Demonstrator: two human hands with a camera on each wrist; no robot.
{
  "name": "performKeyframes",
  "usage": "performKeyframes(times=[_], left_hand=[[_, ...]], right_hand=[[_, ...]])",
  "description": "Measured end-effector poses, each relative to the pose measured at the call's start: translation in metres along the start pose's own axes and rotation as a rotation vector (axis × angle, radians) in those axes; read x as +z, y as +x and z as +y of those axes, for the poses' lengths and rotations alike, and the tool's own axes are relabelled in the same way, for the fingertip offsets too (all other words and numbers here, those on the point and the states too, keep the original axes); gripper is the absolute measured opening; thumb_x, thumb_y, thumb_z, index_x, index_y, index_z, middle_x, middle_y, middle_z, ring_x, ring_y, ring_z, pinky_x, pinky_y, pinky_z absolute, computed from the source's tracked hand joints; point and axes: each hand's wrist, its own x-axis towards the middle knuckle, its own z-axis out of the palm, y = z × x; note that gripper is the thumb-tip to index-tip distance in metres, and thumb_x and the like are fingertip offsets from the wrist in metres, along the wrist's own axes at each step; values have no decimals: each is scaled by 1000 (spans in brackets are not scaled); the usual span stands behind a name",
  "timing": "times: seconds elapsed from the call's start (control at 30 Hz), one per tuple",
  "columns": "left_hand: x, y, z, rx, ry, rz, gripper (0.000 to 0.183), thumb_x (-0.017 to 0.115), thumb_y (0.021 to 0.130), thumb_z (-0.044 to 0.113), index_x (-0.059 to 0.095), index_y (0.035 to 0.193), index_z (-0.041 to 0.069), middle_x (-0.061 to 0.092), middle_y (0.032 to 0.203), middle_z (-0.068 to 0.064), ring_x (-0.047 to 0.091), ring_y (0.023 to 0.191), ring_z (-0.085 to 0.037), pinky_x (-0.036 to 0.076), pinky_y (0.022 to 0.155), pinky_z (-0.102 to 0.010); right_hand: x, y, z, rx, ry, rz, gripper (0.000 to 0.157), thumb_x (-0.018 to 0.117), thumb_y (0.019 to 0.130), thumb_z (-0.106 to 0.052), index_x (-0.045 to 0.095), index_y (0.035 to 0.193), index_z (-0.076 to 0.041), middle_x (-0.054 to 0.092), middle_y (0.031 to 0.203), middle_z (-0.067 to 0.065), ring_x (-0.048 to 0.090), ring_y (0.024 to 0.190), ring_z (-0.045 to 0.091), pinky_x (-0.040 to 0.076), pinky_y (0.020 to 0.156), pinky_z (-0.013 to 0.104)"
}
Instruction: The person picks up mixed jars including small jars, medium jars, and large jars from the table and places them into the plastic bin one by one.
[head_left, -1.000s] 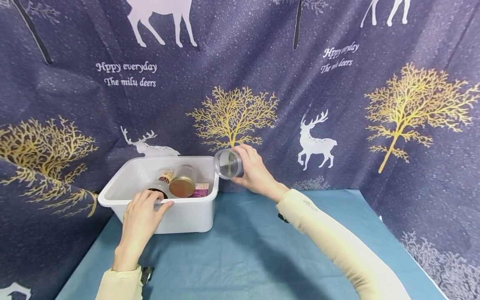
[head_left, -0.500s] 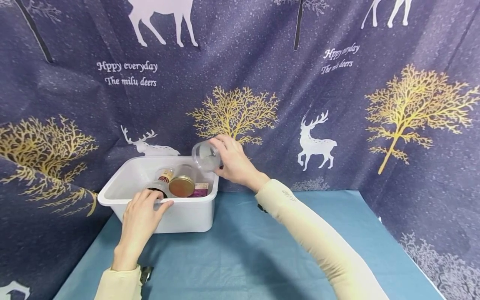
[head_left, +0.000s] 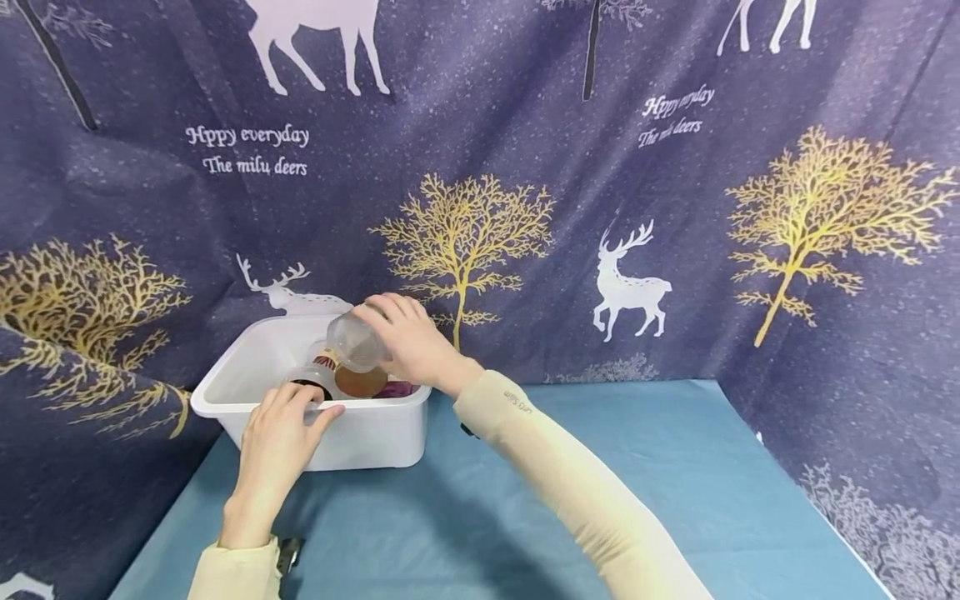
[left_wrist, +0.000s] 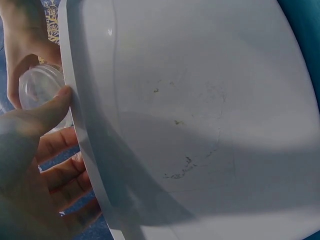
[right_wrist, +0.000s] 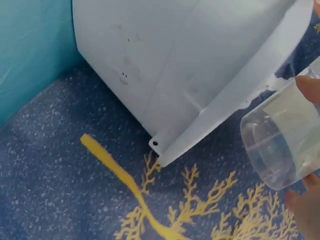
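Note:
My right hand [head_left: 416, 346] grips a clear plastic jar [head_left: 356, 342] by its side, tilted over the white bin [head_left: 375, 437]. In the right wrist view the jar's clear end [right_wrist: 267, 150] points away from the fingers. My left hand [head_left: 273, 446] holds the bin's front rim, thumb [left_wrist: 62, 97] against the edge and fingers reaching over it. Close to those fingers, inside, lies a clear jar with a black rim [head_left: 313, 385]. Beside it are a jar with a gold lid [head_left: 362, 383], a container with a patterned label [head_left: 326, 358] and a purple item [head_left: 397, 389], partly covered from view.
The bin stands at the left rear of a table with a blue-green cover [head_left: 525, 475]. Directly behind rises a dark blue cloth [head_left: 517, 317] printed with trees and deer.
My right hand has carried the clear jar leftward, from beyond the bin's right edge to above the things inside. My left hand has stayed at the front rim.

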Motion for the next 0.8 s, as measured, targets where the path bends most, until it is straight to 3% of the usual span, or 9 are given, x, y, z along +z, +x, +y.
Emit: performKeyframes(times=[0.37,0.8], left_hand=[[-1,-1,-2,17,-5,14,32,81,80,27,67,97,3,62,97,-15,54,97,-38,40,76,-54],[-1,-2,-1,19,-9,23,32,82,80,25,68,98,3,63,98,-15,55,98,-38,40,75,-54]], right_hand=[[12,21,-24,-41,-94,-50,79,77,85,-32,34,151,-22,33,153,5,25,142,26,13,116,37],[31,22,-30,-24,-120,-91,73,72,89,-28,33,151,-26,33,153,2,25,142,26,17,115,41]])
